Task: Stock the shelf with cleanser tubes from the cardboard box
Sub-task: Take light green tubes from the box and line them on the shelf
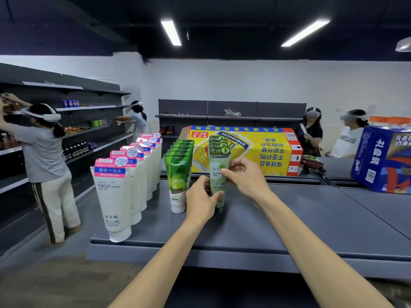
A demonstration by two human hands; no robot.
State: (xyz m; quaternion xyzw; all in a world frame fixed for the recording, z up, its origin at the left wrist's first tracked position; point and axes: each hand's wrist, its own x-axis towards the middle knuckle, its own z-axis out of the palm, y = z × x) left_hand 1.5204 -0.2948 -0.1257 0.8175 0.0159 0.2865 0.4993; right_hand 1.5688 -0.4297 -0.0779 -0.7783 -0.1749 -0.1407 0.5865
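Standing the pale green seaweed cleanser tube (219,185) cap-down at the front of its row takes both hands. The left hand (201,201) curls its fingers and thumb round the lower body of the tube, near the cap, which probably steadies the base against the shelf (289,218). The right hand (244,176) pinches the tube's upper part between thumb and fingers, which would hold it plumb and face-forward (the label reads toward the viewer). More tubes of the same kind (219,145) stand directly behind it in a single file, so this one appears to be the front unit of that file.

Just to the left runs a row of dark green tubes (179,178), and further left a longer row of white facial cleanser tubes (113,196) with pink headers; each product keeps its own lane running front to back, all caps down.

The shelf is a flat grey metal deck with a raised front lip. At its rear lies a yellow cardboard box (249,150), printed side toward the camera. A blue wrapped pack (382,158) sits at the far right. The room is a mock shop with dark ceiling, strip lights (171,32) and wall shelving (93,107), where other people wearing headsets work.
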